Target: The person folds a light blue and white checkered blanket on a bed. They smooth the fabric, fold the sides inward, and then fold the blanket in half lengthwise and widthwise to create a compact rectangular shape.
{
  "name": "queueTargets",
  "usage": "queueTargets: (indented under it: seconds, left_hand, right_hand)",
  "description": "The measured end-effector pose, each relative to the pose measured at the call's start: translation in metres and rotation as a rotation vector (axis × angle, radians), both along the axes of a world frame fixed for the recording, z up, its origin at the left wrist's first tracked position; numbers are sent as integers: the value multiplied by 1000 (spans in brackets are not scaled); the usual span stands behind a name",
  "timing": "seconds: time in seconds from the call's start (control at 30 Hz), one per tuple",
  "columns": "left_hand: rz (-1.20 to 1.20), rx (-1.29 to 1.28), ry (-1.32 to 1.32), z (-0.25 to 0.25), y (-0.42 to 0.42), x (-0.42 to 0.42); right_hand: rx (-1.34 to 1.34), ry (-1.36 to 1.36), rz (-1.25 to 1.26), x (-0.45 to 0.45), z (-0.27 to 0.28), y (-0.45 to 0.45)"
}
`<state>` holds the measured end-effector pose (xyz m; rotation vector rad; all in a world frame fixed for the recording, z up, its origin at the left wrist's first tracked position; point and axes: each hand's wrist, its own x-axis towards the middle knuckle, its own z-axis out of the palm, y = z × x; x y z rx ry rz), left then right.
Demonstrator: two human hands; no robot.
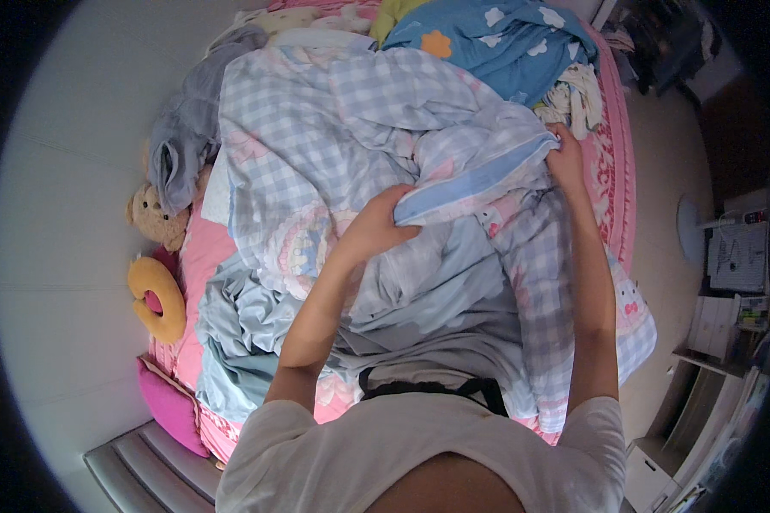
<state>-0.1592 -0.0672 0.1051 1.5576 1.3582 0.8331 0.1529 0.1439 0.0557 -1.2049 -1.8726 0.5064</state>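
A blue-and-white checked duvet cover (372,115) with pink patches lies rumpled across the bed. My left hand (382,221) grips its blue-banded edge near the middle of the bed. My right hand (563,157) holds the other end of that edge, farther up and to the right. Between my hands the blue band (478,183) is stretched out at a slant. Under and below it lies a pale blue-green cloth (244,320), bunched at the left. Part of the checked cloth hangs over the bed's right side. My fingertips are partly hidden in the folds.
A grey plush cloth (192,122), a teddy bear (157,215), a yellow neck pillow (160,300) and a magenta cushion (170,404) line the wall side. A blue cloud-patterned blanket (487,45) is heaped at the far end. A white shelf unit (699,410) stands at right.
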Motion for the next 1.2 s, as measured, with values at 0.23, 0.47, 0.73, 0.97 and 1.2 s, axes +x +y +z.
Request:
queueTargets:
  seconds: [0.23,0.47,0.73,0.97,1.2]
  left_hand:
    - [442,172,-168,-10,18,-21]
    - [614,78,-9,-56,97,-99]
    - [615,233,135,15,160,-170]
    - [205,143,572,-29,85,-85]
    - [324,-30,953,-47,53,-33]
  right_hand:
    - [-450,153,312,14,9,-20]
    - [-164,37,89,46,27,-55]
    - [-277,-178,22,63,-17,-98]
    - [221,-303,1,-21,24,-60]
    - [-263,-275,318,-53,7,11]
